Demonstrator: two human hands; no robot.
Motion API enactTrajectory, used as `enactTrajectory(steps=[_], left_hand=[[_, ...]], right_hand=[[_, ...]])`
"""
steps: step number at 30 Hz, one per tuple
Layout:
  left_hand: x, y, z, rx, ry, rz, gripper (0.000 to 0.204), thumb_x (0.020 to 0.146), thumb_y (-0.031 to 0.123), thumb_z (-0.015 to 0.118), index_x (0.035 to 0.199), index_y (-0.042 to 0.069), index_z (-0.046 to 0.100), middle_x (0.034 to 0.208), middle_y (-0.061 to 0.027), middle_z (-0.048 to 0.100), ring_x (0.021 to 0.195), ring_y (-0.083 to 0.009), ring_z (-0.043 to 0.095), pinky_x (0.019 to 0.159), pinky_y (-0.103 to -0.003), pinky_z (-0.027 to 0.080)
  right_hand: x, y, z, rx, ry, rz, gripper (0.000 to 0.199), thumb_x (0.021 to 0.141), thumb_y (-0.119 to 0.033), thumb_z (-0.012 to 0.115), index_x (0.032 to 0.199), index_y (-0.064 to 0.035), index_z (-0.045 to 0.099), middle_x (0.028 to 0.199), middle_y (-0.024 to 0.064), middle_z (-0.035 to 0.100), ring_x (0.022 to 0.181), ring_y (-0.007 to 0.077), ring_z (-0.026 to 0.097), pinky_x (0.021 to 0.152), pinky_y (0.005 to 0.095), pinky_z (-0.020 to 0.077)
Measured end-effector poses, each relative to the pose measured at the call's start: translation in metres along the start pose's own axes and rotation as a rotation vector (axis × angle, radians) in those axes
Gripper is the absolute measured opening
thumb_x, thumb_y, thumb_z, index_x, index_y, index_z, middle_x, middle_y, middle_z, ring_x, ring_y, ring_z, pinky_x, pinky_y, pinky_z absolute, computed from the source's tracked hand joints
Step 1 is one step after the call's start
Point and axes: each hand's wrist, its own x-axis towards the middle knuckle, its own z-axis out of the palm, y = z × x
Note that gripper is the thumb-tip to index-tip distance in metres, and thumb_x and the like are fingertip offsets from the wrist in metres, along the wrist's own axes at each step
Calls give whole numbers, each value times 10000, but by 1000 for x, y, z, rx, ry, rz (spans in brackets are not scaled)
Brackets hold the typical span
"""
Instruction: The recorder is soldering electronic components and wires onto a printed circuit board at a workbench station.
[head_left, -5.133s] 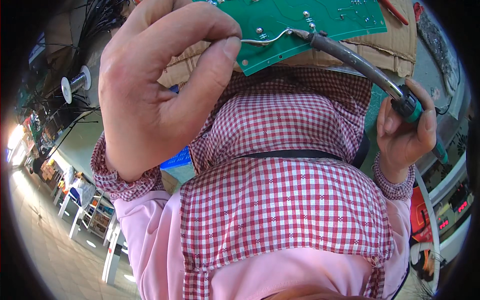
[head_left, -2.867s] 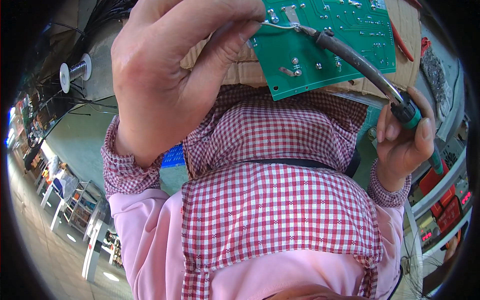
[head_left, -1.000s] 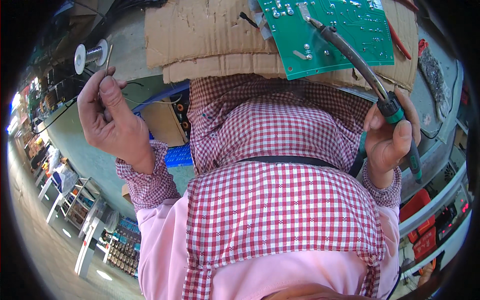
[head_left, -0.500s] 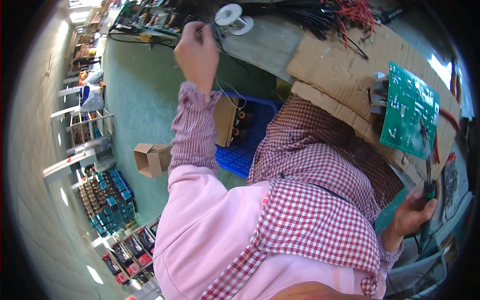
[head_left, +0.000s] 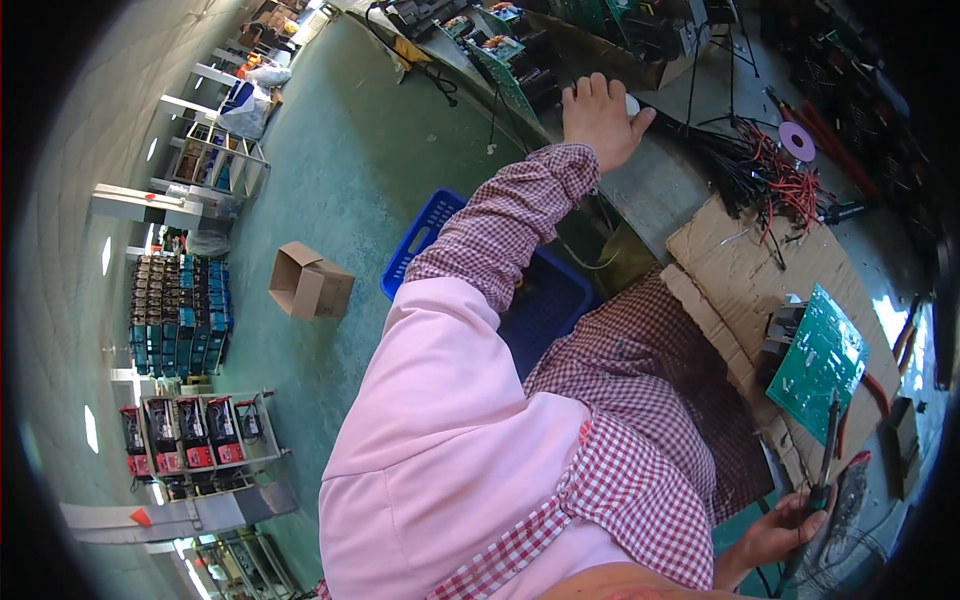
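Observation:
My left hand [head_left: 598, 115] reaches far out to the bench and lies over a white spool [head_left: 633, 103], fingers curled on it, so only the spool's edge shows by the thumb. My right hand [head_left: 775, 530] is low at the right, gripping the green handle of a soldering iron [head_left: 828, 440]. The iron's tip points up at the lower edge of a green circuit board [head_left: 820, 360]. The board rests on a sheet of brown cardboard [head_left: 740, 250] on the bench.
A bundle of black and red wires [head_left: 760, 165] and a purple disc [head_left: 797, 140] lie beyond the cardboard. A blue crate [head_left: 425, 235] stands under the bench. On the green floor are an open cardboard box [head_left: 310, 283] and stocked shelves [head_left: 185, 300] at the left.
My left hand left the board, swung out to the left and came down on the white spool. The view turned left. My right hand keeps the iron by the board.

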Motion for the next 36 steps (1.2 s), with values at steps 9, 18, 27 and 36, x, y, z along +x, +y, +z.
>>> enactTrajectory(steps=[9, 18, 27, 36], left_hand=[[-49, 49, -36, -307, 299, 271, 429, 814, 346, 608, 1139, 74, 543, 1118, -153, 528, 1089, -322, 468, 941, -462, 314], [-174, 170, -77, -1098, -289, 416, 216, 733, 99, 715, 941, 48, 682, 845, -98, 604, 837, -257, 564, 734, -325, 451], [-204, 200, -39, -1113, -119, 321, 313, 750, 96, 728, 1030, -17, 644, 824, -86, 578, 800, -190, 527, 716, -284, 429], [-187, 199, -29, -960, 98, 287, 231, 777, 116, 669, 986, 32, 616, 904, -109, 571, 872, -239, 546, 779, -353, 416]], right_hand=[[-16, 0, -5, 152, 78, 79, 488, 896, -356, 467, 1196, 29, 494, 657, 12, 463, 545, 86, 421, 474, 206, 345], [-26, -13, 9, -14, -27, -126, 483, 929, -346, 421, 1186, 52, 516, 636, 52, 500, 526, 105, 450, 445, 227, 365], [-34, -5, 1, 35, -48, -114, 479, 933, -352, 420, 1193, 36, 523, 635, 41, 494, 529, 81, 405, 438, 222, 337], [-34, -4, 0, 69, -33, -136, 523, 927, -361, 406, 1187, 85, 493, 610, 61, 509, 500, 109, 471, 433, 234, 396]])
